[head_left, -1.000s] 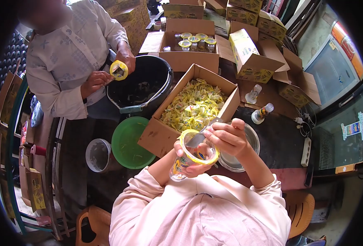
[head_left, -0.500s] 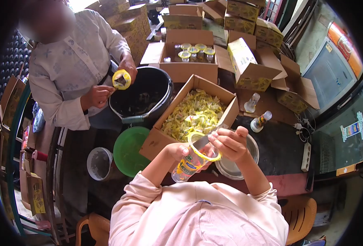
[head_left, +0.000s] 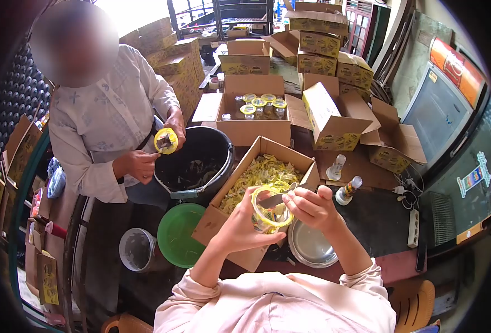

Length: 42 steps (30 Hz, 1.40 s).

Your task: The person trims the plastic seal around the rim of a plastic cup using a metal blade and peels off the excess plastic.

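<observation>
A clear plastic cup with a yellow rim (head_left: 265,226) is wrapped by the fingers of my left hand (head_left: 241,226), its open mouth tilted up. My right hand (head_left: 314,208) pinches a thin dark blade (head_left: 271,201), which lies across the cup's mouth at the rim. Just beyond my hands stands a cardboard box (head_left: 311,178) full of yellow and clear plastic scraps (head_left: 265,176). Across the table a co-worker (head_left: 109,111) holds another yellow-rimmed cup (head_left: 166,141) over a black bucket (head_left: 227,161).
A green basin (head_left: 174,236) and a white bucket (head_left: 136,250) are at the left. A metal bowl (head_left: 312,244) sits under my right forearm. Two upright cups (head_left: 336,167) (head_left: 348,190) stand at the right. Open cartons (head_left: 253,132) fill the back.
The view has tilted up. My left hand has turned the cup, whose mouth now faces more toward the camera. The blade remains at the rim.
</observation>
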{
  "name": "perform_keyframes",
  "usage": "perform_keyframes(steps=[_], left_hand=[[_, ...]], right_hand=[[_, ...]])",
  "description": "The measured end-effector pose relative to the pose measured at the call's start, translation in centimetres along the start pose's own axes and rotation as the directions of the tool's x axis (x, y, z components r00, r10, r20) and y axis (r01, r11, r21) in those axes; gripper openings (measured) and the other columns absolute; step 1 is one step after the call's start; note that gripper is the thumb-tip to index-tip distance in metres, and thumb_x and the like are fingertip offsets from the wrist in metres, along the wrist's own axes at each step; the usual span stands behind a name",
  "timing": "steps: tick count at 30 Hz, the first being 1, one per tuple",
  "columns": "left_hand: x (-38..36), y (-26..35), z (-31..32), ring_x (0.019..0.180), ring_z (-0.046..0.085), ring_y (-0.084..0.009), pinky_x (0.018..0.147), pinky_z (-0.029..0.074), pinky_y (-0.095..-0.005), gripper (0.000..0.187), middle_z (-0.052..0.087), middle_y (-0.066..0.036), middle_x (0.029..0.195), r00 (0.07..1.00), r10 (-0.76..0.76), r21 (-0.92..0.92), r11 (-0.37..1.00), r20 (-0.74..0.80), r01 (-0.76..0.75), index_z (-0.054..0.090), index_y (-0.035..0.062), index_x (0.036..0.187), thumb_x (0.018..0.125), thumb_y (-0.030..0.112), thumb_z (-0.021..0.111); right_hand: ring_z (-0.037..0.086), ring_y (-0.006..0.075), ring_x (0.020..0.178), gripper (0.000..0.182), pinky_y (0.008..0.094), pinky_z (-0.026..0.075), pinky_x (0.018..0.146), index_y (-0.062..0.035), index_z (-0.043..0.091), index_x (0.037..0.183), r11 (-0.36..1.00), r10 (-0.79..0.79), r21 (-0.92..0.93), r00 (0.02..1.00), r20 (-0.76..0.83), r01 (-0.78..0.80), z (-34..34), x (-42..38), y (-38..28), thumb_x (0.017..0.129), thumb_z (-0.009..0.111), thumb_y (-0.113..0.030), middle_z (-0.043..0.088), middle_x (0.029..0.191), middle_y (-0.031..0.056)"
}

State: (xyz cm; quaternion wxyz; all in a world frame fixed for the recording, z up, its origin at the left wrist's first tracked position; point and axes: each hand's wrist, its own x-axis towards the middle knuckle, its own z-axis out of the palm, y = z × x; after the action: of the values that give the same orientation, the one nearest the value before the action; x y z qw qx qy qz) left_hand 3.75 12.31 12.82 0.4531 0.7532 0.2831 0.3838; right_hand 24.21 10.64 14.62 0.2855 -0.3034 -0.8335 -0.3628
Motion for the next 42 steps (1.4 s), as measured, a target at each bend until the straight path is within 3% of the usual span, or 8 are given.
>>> perform_keyframes(steps=[3, 6, 12, 19, 25, 31, 37, 42], left_hand=[[0.1, -0.3, 1.1, 0.091, 0.06, -0.0243, 0.083, 0.047, -0.0311, 0.076, 0.06, -0.013, 0.101, 0.984, 0.042, 0.038, 0.999, -0.172, -0.036, 0.04, -0.0008, 0.116, 0.057, 0.022, 0.082], [-0.3, -1.3, 0.4, 0.093, 0.06, -0.0232, 0.083, 0.047, -0.0315, 0.069, 0.06, -0.013, 0.102, 0.999, -0.03, -0.111, 0.993, -0.013, 0.029, 0.045, -0.0014, 0.113, 0.058, 0.02, 0.081], [0.0, -1.1, -0.5, 0.093, 0.059, -0.0233, 0.083, 0.046, -0.0319, 0.056, 0.058, -0.013, 0.101, 0.984, 0.158, 0.068, 0.986, -0.08, -0.153, 0.053, -0.0024, 0.105, 0.056, 0.013, 0.077], [-0.2, -0.2, -0.3, 0.088, 0.061, -0.0208, 0.074, 0.049, -0.0302, 0.055, 0.059, -0.012, 0.099, 0.992, 0.09, 0.042, 0.995, -0.086, -0.087, 0.055, -0.0006, 0.103, 0.054, 0.013, 0.077], [-0.1, -0.6, 0.2, 0.073, 0.064, -0.0183, 0.066, 0.05, -0.0275, 0.052, 0.061, -0.01, 0.091, 0.987, 0.102, 0.073, 0.993, -0.121, -0.093, 0.056, 0.0003, 0.101, 0.056, 0.012, 0.078], [-0.1, -0.1, 0.0, 0.075, 0.063, -0.0168, 0.067, 0.05, -0.0282, 0.049, 0.061, -0.012, 0.089, 0.996, 0.05, 0.085, 0.995, -0.076, -0.044, 0.056, -0.0006, 0.1, 0.058, 0.012, 0.078], [-0.3, -0.4, 0.4, 0.077, 0.059, -0.0156, 0.07, 0.048, -0.0279, 0.049, 0.06, -0.011, 0.087, 1.0, 0.019, -0.077, 0.997, -0.025, -0.021, 0.056, -0.0014, 0.1, 0.058, 0.012, 0.078], [-0.3, -0.9, -0.2, 0.073, 0.051, -0.0098, 0.068, 0.045, -0.0244, 0.043, 0.057, -0.005, 0.084, 0.99, 0.031, -0.278, 0.96, 0.137, 0.008, 0.055, -0.0001, 0.095, 0.059, 0.011, 0.077]], right_hand=[[0.058, 0.003, 0.076, 0.008, 0.0263, 0.027, 0.072, -0.0143, 0.064, 0.081, 1.0, 0.006, 0.012, 1.0, -0.002, -0.006, 0.1, -0.4, -0.1, 0.072, 0.066, -0.014, 0.056, 0.074, -0.0078], [0.058, 0.0033, 0.076, 0.008, 0.0263, 0.027, 0.073, -0.0147, 0.064, 0.081, 1.0, 0.007, 0.015, 1.0, 0.009, -0.007, -0.1, -0.6, -0.1, 0.073, 0.066, -0.014, 0.056, 0.074, -0.0073], [0.058, 0.0042, 0.076, 0.007, 0.0267, 0.027, 0.073, -0.0152, 0.064, 0.08, 0.999, 0.009, 0.032, 1.0, -0.011, -0.009, -0.1, -0.7, -0.4, 0.073, 0.066, -0.014, 0.056, 0.074, -0.0069], [0.058, 0.0042, 0.075, 0.006, 0.027, 0.027, 0.074, -0.0158, 0.062, 0.076, 0.999, 0.021, 0.033, 1.0, 0.002, -0.021, 0.0, -1.1, -0.7, 0.073, 0.066, -0.013, 0.055, 0.073, -0.0063], [0.058, 0.0041, 0.076, 0.005, 0.0275, 0.027, 0.075, -0.015, 0.063, 0.077, 0.999, 0.023, 0.047, 1.0, -0.005, -0.023, 0.0, -1.1, -0.7, 0.073, 0.066, -0.013, 0.055, 0.073, -0.0061], [0.058, 0.0047, 0.075, 0.005, 0.0276, 0.027, 0.075, -0.0134, 0.062, 0.075, 0.997, 0.003, 0.081, 1.0, 0.015, -0.004, 0.1, -1.1, -0.8, 0.072, 0.066, -0.012, 0.055, 0.073, -0.0058], [0.059, 0.0051, 0.074, 0.007, 0.0278, 0.026, 0.076, -0.0133, 0.059, 0.072, 0.994, -0.01, 0.11, 1.0, -0.019, 0.012, 0.5, -1.0, -0.9, 0.071, 0.066, -0.011, 0.055, 0.073, -0.0059], [0.059, 0.0049, 0.073, 0.007, 0.0274, 0.026, 0.075, -0.0132, 0.06, 0.071, 0.991, -0.02, 0.13, 0.998, -0.052, 0.026, 0.7, -0.8, -1.1, 0.072, 0.066, -0.01, 0.056, 0.073, -0.0064]])
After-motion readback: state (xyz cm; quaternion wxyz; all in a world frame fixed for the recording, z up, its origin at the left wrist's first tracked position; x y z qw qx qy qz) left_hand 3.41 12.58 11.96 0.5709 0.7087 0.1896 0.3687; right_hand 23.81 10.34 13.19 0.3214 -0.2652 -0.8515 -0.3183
